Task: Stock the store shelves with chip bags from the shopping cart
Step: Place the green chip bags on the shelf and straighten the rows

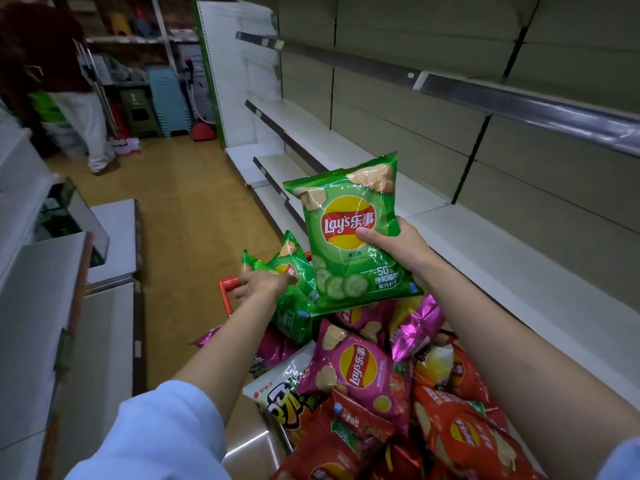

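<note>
The right hand [398, 251] holds 1 green chip bag [353, 233] up over the cart [227, 289], thumb on the front and fingers curled behind. The left hand [266, 284] reaches onto more green bags [291, 271] in the cart; I cannot tell if its fingers grip 1. It would be good to stand the bag up straight at the back of the bare shelf [485, 237] beside it, without squeezing.
</note>
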A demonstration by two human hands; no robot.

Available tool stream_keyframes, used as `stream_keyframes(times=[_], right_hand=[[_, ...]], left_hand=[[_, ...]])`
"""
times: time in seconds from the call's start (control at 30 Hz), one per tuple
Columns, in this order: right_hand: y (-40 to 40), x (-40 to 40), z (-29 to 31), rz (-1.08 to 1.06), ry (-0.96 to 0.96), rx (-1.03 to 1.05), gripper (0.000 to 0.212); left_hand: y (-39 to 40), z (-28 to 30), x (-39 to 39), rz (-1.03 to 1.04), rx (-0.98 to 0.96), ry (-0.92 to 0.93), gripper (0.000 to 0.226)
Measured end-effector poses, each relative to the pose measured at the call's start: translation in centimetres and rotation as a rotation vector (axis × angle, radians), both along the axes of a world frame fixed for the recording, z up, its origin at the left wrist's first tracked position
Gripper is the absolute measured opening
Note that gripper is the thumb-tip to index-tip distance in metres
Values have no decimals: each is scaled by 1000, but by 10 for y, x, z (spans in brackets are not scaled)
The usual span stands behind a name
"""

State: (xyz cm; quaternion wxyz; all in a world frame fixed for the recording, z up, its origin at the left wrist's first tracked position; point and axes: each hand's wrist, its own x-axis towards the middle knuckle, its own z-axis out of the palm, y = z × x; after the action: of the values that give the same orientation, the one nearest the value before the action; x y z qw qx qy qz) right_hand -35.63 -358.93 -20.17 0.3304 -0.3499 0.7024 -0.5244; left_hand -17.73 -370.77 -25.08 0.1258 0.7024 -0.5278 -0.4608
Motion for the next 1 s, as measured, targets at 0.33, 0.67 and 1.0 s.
stream_keyframes(times=[0.33,0.67,1.0], right_hand=[[39,-7,7,-59,-60,-42,59],[126,0,41,-76,-161,-89,54],[262,27,86,9,-362,-129,47]], left_hand=[[17,-9,-5,31,-102,139,101],[64,43,-8,-127,-195,280,53],[207,96,-44,-520,9,712,15]])
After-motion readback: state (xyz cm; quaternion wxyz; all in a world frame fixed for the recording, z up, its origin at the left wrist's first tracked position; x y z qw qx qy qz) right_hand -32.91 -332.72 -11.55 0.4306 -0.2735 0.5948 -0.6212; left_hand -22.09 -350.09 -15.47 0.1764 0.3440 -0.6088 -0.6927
